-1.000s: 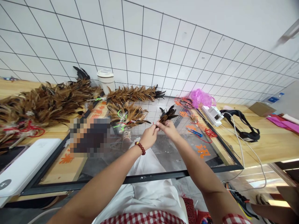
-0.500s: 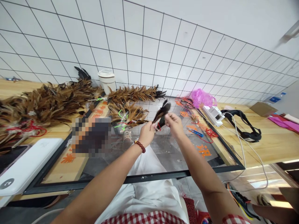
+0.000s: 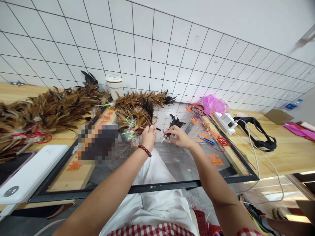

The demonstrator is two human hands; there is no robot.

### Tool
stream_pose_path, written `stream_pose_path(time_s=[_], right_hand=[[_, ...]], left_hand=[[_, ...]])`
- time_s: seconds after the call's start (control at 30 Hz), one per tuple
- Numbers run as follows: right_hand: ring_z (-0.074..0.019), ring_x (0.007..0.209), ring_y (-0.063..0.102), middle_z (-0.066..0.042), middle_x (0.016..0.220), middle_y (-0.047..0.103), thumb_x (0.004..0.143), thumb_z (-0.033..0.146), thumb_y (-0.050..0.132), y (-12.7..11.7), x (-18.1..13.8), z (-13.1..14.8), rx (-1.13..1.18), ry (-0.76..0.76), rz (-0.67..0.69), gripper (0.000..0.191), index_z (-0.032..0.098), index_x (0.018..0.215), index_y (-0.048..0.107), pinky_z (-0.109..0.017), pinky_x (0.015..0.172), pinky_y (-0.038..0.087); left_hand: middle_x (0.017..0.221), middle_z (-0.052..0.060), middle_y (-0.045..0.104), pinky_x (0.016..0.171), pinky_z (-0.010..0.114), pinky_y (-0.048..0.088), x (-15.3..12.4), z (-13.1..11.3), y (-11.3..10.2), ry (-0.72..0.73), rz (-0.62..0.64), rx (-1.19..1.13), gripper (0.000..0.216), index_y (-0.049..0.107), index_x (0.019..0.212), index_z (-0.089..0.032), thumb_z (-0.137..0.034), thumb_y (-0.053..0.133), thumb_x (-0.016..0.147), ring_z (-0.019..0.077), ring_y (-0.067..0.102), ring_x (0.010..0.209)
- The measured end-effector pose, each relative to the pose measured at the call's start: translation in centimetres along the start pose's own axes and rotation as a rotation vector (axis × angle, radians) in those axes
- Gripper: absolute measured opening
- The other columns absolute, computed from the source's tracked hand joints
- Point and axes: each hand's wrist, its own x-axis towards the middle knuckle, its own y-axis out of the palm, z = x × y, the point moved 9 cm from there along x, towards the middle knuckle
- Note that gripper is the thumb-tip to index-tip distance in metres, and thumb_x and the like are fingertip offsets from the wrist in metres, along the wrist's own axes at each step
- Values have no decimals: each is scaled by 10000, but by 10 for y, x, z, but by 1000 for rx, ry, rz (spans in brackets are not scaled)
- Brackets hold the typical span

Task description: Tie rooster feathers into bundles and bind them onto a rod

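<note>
My left hand is closed around the lower ends of some dark feathers, which stand up from the fist. To its right, my right hand reaches over the glass with bent fingers on the base of a small black feather bundle. Red thread shows at that bundle's base, beside the fingertips. Just behind my left hand lies a bunch of brown feathers with green ties. A longer brown feather strip with a black tip lies farther back.
A black-framed glass panel lies across the table. On the left are a large feather pile and a white power bank. A white cup, pink plastic bag, blue cutter, red thread and power strip surround the work area.
My hands have moved apart. The left hand has shifted left with dark feathers upright in it, while the right has come down to the black bundle tied with red.
</note>
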Motion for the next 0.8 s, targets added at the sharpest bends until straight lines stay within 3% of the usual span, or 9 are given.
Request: stream_pose_path(time_s=[0.13, 0.23, 0.37, 0.47, 0.53, 0.67, 0.8], right_hand=[[-140, 781, 527, -30, 826, 543, 685, 11, 581, -7, -1, -5, -104, -17, -44, 210, 180, 735, 694, -269, 734, 430], [-137, 759, 536, -25, 788, 553, 696, 5, 555, -15, -2, -8, -84, -25, -111, 199, 176, 664, 652, -256, 707, 434], [-127, 751, 531, -53, 976, 571, 697, 23, 550, -7, -3, -7, -101, -37, -66, 322, 198, 935, 679, -266, 715, 465], [-102, 690, 514, -81, 1140, 555, 709, 57, 576, 1, -3, -6, -105, -15, -42, 463, 211, 1144, 616, -279, 715, 482], [-106, 699, 528, -90, 1150, 568, 735, 74, 573, 8, -2, -5, -115, -1, -7, 408, 200, 1119, 627, -282, 722, 480], [-142, 788, 571, -60, 948, 626, 768, 75, 551, 16, -1, -6, -120, 9, 37, 228, 181, 940, 658, -280, 750, 462], [-155, 830, 581, -51, 912, 629, 757, 61, 554, 14, 0, -5, -119, 4, 18, 215, 184, 907, 647, -281, 758, 453]], left_hand=[[496, -103, 343, 345, 145, 141, 1, 1, -1, -6, -5, -29, 223, 410, 738, -191, -337, 531, 856, 19, 225, 334], [497, -101, 348, 345, 144, 134, 1, 1, -1, -9, 3, -36, 197, 412, 740, -189, -301, 510, 868, 18, 229, 333], [494, -99, 344, 351, 147, 129, 2, 0, -2, -2, -4, -37, 176, 422, 744, -186, -267, 457, 896, 19, 219, 332], [490, -100, 340, 353, 149, 128, 3, 0, -3, 4, -22, -41, 186, 421, 741, -187, -283, 470, 893, 20, 215, 331], [489, -101, 340, 355, 150, 134, 3, -1, -3, 7, -23, -42, 192, 417, 738, -189, -291, 483, 886, 21, 219, 333], [490, -100, 332, 360, 154, 131, 4, 1, -3, 9, -16, -31, 195, 418, 738, -190, -302, 482, 884, 24, 220, 337], [500, -98, 330, 362, 158, 135, 5, 2, -4, 21, -7, -10, 196, 424, 741, -191, -314, 476, 883, 27, 217, 342]])
